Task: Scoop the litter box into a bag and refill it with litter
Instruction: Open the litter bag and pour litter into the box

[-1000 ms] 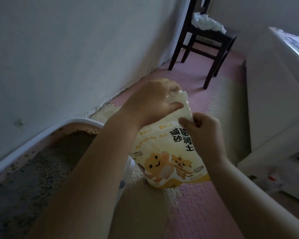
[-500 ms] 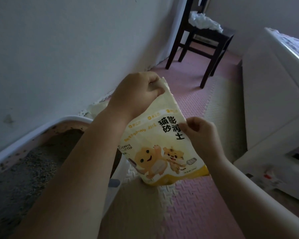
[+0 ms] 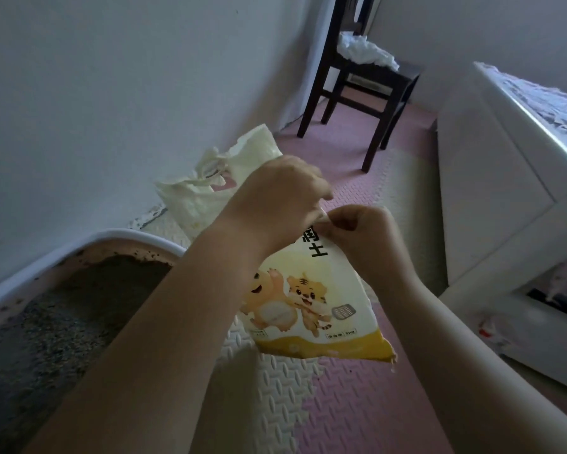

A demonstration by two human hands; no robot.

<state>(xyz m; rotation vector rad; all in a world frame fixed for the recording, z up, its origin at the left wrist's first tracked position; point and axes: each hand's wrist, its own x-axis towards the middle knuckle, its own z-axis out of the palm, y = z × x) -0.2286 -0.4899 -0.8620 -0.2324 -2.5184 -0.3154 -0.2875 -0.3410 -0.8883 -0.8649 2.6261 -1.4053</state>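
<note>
Both hands pinch the top edge of the yellow-and-white plastic litter pouch (image 3: pixel 308 309), left hand (image 3: pixel 275 198) and right hand (image 3: pixel 370 237) nearly touching. It hangs in the air over the pink-and-cream foam floor mat (image 3: pixel 275 398), just beside the white-rimmed litter box (image 3: pixel 138 235), not above it. If the film tears suddenly, litter would likely scatter on the mat, or the pouch may slip free.

litter bag (image 3: pixel 308 309) top: hidden behind left grip (image 3: pixel 275 198) | litter box (image 3: pixel 128 232): cut by left edge | chair (image 3: pixel 377 78): cut by top edge
</note>
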